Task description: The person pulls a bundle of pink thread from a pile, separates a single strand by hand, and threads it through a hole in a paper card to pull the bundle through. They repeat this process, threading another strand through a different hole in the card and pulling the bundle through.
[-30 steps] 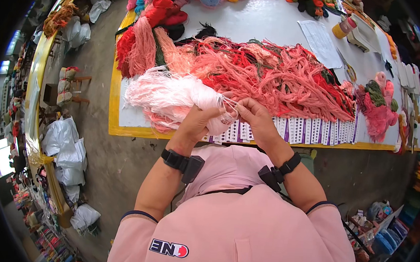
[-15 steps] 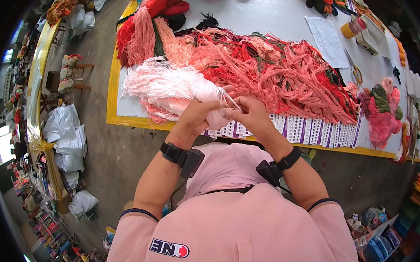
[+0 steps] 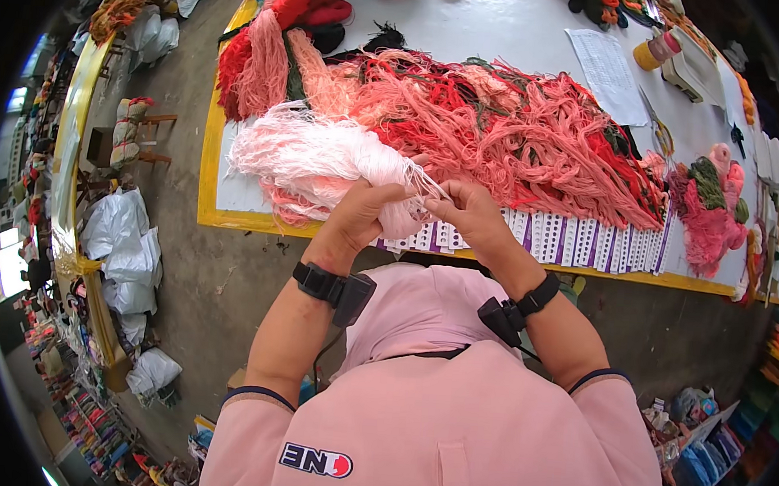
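A bundle of white and pale pink yarn [image 3: 310,152] lies at the near left of the table, its loose ends fanned leftward. My left hand [image 3: 364,212] is closed around the right end of this bundle. Beside it, my right hand [image 3: 468,211] pinches a few pale strands drawn out of the bundle, thumb against index finger. Right behind both hands spreads a large tangle of red, coral and dark green yarn [image 3: 514,134]. Under and right of my right hand, a row of white punched cards [image 3: 579,243] lines the table's near edge.
The white table [image 3: 477,19] has a yellow border. On its right are a paper sheet [image 3: 607,73], scissors [image 3: 659,131], a yarn cone [image 3: 656,50] and a pink-green yarn bunch [image 3: 713,207]. White plastic bags [image 3: 123,247] sit on the floor at left, by another yellow-edged table.
My right hand has shifted slightly to the right, keeping its pinch on the strands. The left hand stays on the bundle, almost unmoved.
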`<state>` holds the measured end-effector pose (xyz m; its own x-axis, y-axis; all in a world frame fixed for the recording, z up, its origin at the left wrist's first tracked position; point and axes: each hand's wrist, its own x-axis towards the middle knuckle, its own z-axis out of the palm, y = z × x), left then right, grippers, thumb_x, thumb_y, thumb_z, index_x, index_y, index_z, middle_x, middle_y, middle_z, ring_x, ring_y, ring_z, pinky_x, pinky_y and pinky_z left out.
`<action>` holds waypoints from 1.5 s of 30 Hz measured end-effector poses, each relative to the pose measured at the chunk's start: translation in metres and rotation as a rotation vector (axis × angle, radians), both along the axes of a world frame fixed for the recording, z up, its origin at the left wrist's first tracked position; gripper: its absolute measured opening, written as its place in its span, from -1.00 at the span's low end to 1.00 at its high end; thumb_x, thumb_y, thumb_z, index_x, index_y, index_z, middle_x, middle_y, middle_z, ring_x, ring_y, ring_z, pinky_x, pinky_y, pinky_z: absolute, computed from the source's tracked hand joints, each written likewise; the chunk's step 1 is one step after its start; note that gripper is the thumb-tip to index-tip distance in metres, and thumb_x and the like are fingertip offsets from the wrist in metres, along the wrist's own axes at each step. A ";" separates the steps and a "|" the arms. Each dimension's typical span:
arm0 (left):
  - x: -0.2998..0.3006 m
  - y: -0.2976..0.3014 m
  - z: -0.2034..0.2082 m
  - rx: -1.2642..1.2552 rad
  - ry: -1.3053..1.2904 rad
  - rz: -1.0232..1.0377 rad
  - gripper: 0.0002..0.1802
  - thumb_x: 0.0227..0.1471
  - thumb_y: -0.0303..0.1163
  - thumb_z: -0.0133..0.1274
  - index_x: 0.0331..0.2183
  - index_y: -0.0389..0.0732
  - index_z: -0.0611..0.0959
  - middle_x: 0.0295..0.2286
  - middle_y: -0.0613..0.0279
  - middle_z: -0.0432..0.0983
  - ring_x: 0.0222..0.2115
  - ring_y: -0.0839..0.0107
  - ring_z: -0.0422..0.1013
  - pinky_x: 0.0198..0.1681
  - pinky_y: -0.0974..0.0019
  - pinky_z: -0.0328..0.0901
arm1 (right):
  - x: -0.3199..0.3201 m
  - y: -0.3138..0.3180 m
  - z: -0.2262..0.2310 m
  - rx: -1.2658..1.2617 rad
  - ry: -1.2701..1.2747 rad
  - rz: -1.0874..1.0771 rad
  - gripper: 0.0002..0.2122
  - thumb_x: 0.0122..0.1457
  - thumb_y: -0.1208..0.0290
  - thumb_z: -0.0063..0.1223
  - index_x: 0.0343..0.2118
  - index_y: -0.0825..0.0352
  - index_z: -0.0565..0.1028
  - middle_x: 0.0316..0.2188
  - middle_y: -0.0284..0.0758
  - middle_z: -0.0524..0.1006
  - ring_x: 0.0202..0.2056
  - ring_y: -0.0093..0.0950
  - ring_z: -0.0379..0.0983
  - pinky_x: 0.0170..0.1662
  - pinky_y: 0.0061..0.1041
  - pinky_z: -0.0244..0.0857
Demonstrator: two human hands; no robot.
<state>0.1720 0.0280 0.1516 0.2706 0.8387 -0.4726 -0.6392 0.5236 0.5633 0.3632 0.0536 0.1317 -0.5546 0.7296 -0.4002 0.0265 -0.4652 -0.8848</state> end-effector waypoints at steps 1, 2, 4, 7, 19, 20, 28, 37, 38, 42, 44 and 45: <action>0.000 0.000 0.000 0.011 -0.004 0.006 -0.33 -0.04 -0.62 0.01 0.16 -0.36 0.30 -0.24 0.09 0.55 -0.26 0.36 0.51 -0.15 0.31 0.40 | 0.000 -0.001 0.000 0.003 0.025 -0.012 -0.87 0.16 0.44 0.13 -0.33 0.41 0.53 -0.47 -0.48 0.48 -0.41 -0.72 0.32 -0.32 -0.64 0.22; 0.001 0.000 0.001 0.003 0.014 0.000 -0.33 -0.04 -0.62 0.01 0.16 -0.36 0.30 -0.24 0.09 0.55 -0.26 0.36 0.51 -0.15 0.31 0.40 | 0.000 -0.001 0.001 -0.011 0.009 -0.007 -0.87 0.16 0.44 0.13 -0.33 0.41 0.53 -0.47 -0.48 0.48 -0.41 -0.72 0.32 -0.32 -0.64 0.22; 0.001 -0.001 0.000 0.018 0.027 0.002 -0.32 -0.06 -0.64 0.01 0.16 -0.36 0.31 -0.22 0.10 0.54 -0.25 0.36 0.51 -0.14 0.31 0.40 | 0.000 -0.002 0.001 0.007 0.035 -0.017 -0.87 0.17 0.44 0.13 -0.33 0.41 0.53 -0.46 -0.48 0.48 -0.40 -0.72 0.33 -0.31 -0.65 0.23; 0.001 -0.004 0.000 0.032 0.013 0.019 -0.32 -0.07 -0.65 0.03 0.15 -0.36 0.32 -0.19 0.09 0.53 -0.22 0.36 0.50 -0.12 0.29 0.40 | -0.001 -0.004 0.001 0.003 0.039 -0.018 -0.87 0.17 0.44 0.12 -0.33 0.41 0.52 -0.46 -0.48 0.48 -0.40 -0.72 0.33 -0.31 -0.65 0.23; -0.003 -0.014 -0.003 0.094 0.045 0.011 -0.28 -0.10 -0.66 0.06 0.16 -0.33 0.31 -0.12 0.12 0.50 -0.12 0.35 0.46 -0.03 0.27 0.35 | -0.002 -0.012 0.002 0.028 0.008 -0.015 -0.88 0.18 0.43 0.12 -0.35 0.39 0.52 -0.49 -0.51 0.45 -0.44 -0.73 0.27 -0.36 -0.66 0.19; -0.003 -0.015 -0.002 0.089 0.057 0.007 -0.28 -0.10 -0.66 0.06 0.16 -0.33 0.31 -0.12 0.12 0.50 -0.12 0.35 0.46 -0.03 0.27 0.35 | -0.002 -0.012 0.003 0.024 0.002 -0.009 -0.88 0.18 0.43 0.12 -0.35 0.39 0.52 -0.49 -0.51 0.45 -0.44 -0.73 0.27 -0.36 -0.66 0.19; -0.004 -0.019 -0.004 0.093 0.035 -0.001 -0.24 -0.13 -0.67 0.06 0.18 -0.31 0.30 -0.08 0.13 0.48 -0.09 0.36 0.45 0.01 0.27 0.33 | -0.001 -0.016 0.002 0.046 -0.001 0.004 -0.89 0.20 0.43 0.10 -0.35 0.38 0.51 -0.49 -0.51 0.45 -0.43 -0.73 0.28 -0.35 -0.67 0.19; -0.001 -0.021 -0.009 0.107 0.046 0.020 -0.29 -0.08 -0.65 0.08 0.16 -0.32 0.32 -0.08 0.14 0.47 -0.12 0.37 0.46 -0.03 0.27 0.36 | -0.004 -0.014 -0.002 -0.067 -0.006 -0.125 -0.82 0.23 0.35 0.08 -0.21 0.35 0.46 -0.39 -0.49 0.47 -0.33 -0.70 0.33 -0.23 -0.64 0.23; 0.000 -0.022 -0.009 0.087 0.066 0.022 -0.29 -0.08 -0.65 0.08 0.16 -0.32 0.32 -0.08 0.14 0.47 -0.12 0.37 0.46 -0.03 0.27 0.36 | -0.007 -0.016 -0.001 -0.045 0.059 -0.092 -0.82 0.23 0.35 0.08 -0.21 0.35 0.46 -0.39 -0.49 0.47 -0.33 -0.70 0.33 -0.23 -0.64 0.23; 0.004 -0.023 -0.011 0.079 0.141 -0.029 -0.36 -0.06 -0.63 0.10 0.11 -0.33 0.38 -0.11 0.15 0.49 -0.17 0.37 0.48 -0.11 0.28 0.39 | -0.015 -0.015 0.003 -0.055 0.109 -0.078 -0.86 0.22 0.39 0.08 -0.27 0.35 0.47 -0.41 -0.48 0.48 -0.36 -0.69 0.34 -0.26 -0.64 0.25; 0.005 -0.023 -0.012 0.091 0.158 -0.021 -0.41 -0.06 -0.63 0.11 0.07 -0.33 0.42 -0.14 0.15 0.51 -0.19 0.38 0.48 -0.13 0.28 0.40 | -0.015 -0.010 0.004 -0.065 0.109 -0.039 -0.90 0.22 0.44 0.07 -0.29 0.35 0.47 -0.41 -0.46 0.49 -0.37 -0.68 0.37 -0.28 -0.64 0.28; 0.004 -0.022 -0.013 0.045 0.154 -0.004 -0.48 -0.06 -0.63 0.12 0.01 -0.34 0.46 -0.19 0.14 0.53 -0.22 0.36 0.50 -0.14 0.27 0.42 | -0.013 -0.007 0.003 -0.080 0.099 -0.088 -0.90 0.21 0.43 0.08 -0.31 0.35 0.47 -0.43 -0.46 0.49 -0.37 -0.68 0.37 -0.29 -0.62 0.29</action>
